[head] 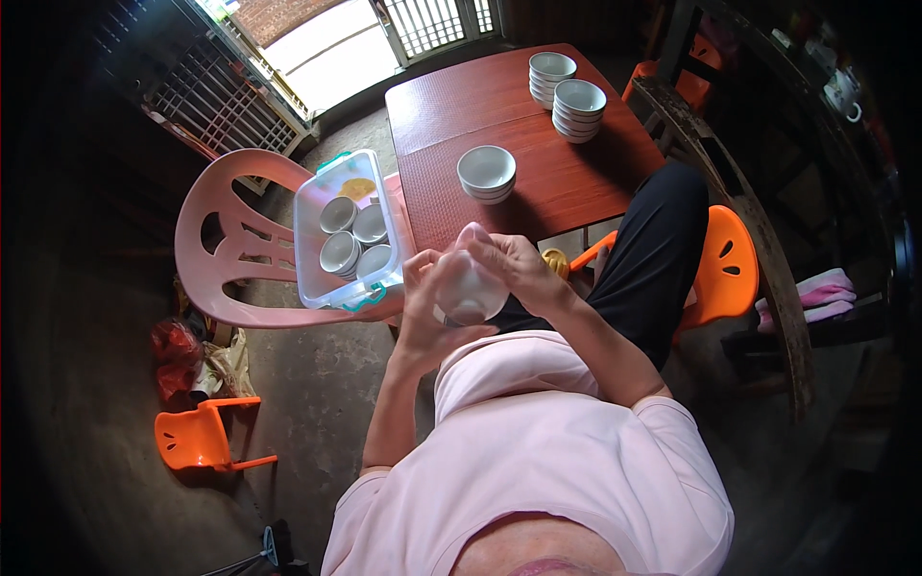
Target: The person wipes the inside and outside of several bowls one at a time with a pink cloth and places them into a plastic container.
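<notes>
Both my hands are raised before my lap, near the table's front edge. My left hand (pixel 425 302) holds a white bowl (pixel 475 291) by its side, tilted, with its foot towards me. My right hand (pixel 518 270) presses a pinkish cloth (pixel 472 236) at the bowl's far rim. Just beyond them, a short stack of white bowls (pixel 487 173) stands on the red-brown wooden table (pixel 461 115). Two taller stacks of bowls, one in front (pixel 578 108) and one behind (pixel 552 75), are at the table's far right. Several bowls (pixel 342 252) lie in a clear plastic bin at the left.
The clear bin (pixel 306 288) with teal latches rests on a pink plastic chair (pixel 191 237). Orange plastic chairs stand at the right (pixel 731 266) and lower left (pixel 191 439). Red plastic bags (pixel 175 353) lie on the floor. A wooden beam (pixel 785 324) runs along the right side.
</notes>
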